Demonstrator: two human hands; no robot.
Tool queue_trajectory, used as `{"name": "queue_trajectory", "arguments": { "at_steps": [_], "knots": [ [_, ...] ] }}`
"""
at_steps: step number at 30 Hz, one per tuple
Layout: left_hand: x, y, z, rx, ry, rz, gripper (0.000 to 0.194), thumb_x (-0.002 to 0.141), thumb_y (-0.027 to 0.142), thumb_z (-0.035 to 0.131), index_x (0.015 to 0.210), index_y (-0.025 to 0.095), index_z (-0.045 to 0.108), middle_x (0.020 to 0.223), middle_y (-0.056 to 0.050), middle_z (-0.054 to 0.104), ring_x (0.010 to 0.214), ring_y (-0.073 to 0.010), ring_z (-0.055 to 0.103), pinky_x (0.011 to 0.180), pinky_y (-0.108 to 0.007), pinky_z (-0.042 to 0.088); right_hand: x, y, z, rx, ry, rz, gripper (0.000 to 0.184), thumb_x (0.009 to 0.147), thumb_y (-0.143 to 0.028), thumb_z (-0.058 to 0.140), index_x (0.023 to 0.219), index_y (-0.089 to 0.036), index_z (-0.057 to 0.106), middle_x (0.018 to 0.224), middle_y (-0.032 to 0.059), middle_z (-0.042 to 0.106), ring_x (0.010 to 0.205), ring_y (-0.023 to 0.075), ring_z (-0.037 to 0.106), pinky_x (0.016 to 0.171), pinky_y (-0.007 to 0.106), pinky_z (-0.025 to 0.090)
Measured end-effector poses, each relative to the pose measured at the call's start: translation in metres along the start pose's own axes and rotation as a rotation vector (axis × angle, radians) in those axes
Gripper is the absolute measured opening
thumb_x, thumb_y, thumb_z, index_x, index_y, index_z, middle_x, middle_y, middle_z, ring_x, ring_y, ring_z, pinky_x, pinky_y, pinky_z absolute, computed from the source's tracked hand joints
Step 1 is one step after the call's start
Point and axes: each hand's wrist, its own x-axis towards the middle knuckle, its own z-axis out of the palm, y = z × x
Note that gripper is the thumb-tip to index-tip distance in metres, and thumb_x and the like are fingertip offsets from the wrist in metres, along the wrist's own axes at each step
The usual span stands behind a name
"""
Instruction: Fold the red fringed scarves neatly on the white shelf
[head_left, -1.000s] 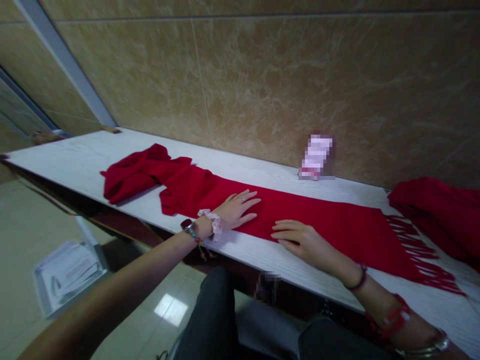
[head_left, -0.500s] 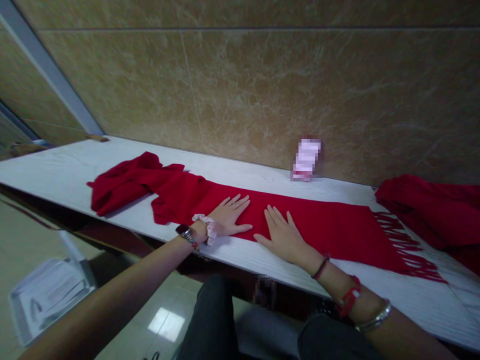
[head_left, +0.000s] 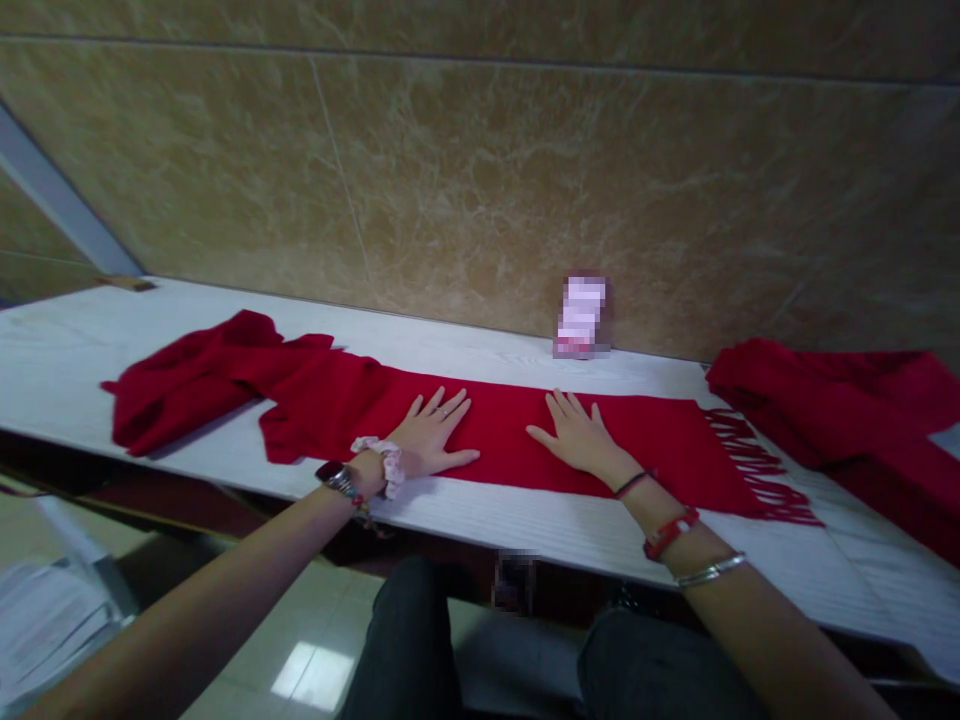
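A red scarf (head_left: 502, 430) lies along the white table, smooth in its middle and right part, with a fringe at its right end. Its left part is bunched into loose folds. My left hand (head_left: 431, 435) rests flat on the smooth cloth beside the folds, fingers spread. Farther right, my right hand (head_left: 581, 432) also lies flat on the scarf with its fingers stretched out. Bare red cloth shows between the two hands. Neither hand grips anything.
More red cloth (head_left: 832, 410) lies heaped at the table's right. A blurred-out phone-like object (head_left: 581, 315) leans on the tiled wall (head_left: 465, 180) behind. The white table (head_left: 495, 350) is narrow. A white chair-like object (head_left: 56, 620) stands on the floor at lower left.
My hands have moved farther apart on the scarf, the right one sliding rightward over the cloth. The whole view has shifted, so things sit more to the left.
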Motion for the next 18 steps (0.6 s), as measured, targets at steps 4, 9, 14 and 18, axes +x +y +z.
{"name": "queue_trajectory", "arguments": {
  "at_steps": [4,9,14,18],
  "knots": [
    [0.002,-0.003,0.002,0.018,-0.002,0.009,0.083,0.079,0.065,0.031,0.141,0.012,0.017,0.147,-0.007,0.011,0.134,-0.0334,0.006,0.106,-0.052,0.013,-0.004,0.018,-0.009,-0.007,0.062,0.076,0.076,0.084,-0.059,0.027,0.139,-0.007,0.022,0.147,0.0151,0.016,0.134,0.03,0.012,0.104,0.055,0.014],
    [0.003,-0.004,0.003,0.017,-0.005,0.005,0.083,0.078,0.065,0.03,0.142,0.013,0.016,0.147,-0.008,0.011,0.134,-0.033,0.006,0.105,-0.052,0.013,-0.018,0.004,-0.013,0.044,0.125,-0.016,0.074,0.085,-0.058,0.025,0.139,-0.007,0.021,0.147,0.0158,0.015,0.134,0.0299,0.01,0.104,0.053,0.016],
    [0.004,-0.007,0.005,0.013,0.009,0.006,0.083,0.078,0.066,0.03,0.141,0.013,0.017,0.147,-0.008,0.013,0.134,-0.0326,0.008,0.106,-0.05,0.013,-0.035,-0.012,-0.001,0.026,0.047,-0.234,0.068,0.086,-0.056,0.025,0.137,-0.012,0.029,0.145,0.0127,0.024,0.133,0.0266,0.017,0.105,0.053,0.015],
    [0.004,-0.007,0.008,0.016,0.019,0.014,0.083,0.078,0.066,0.029,0.141,0.013,0.019,0.147,-0.009,0.015,0.134,-0.0325,0.008,0.106,-0.049,0.012,-0.046,0.026,-0.004,-0.069,0.03,-0.092,0.059,0.089,-0.048,0.024,0.137,-0.013,0.03,0.145,0.0117,0.024,0.133,0.0293,0.018,0.103,0.057,0.015]
  ]
}}
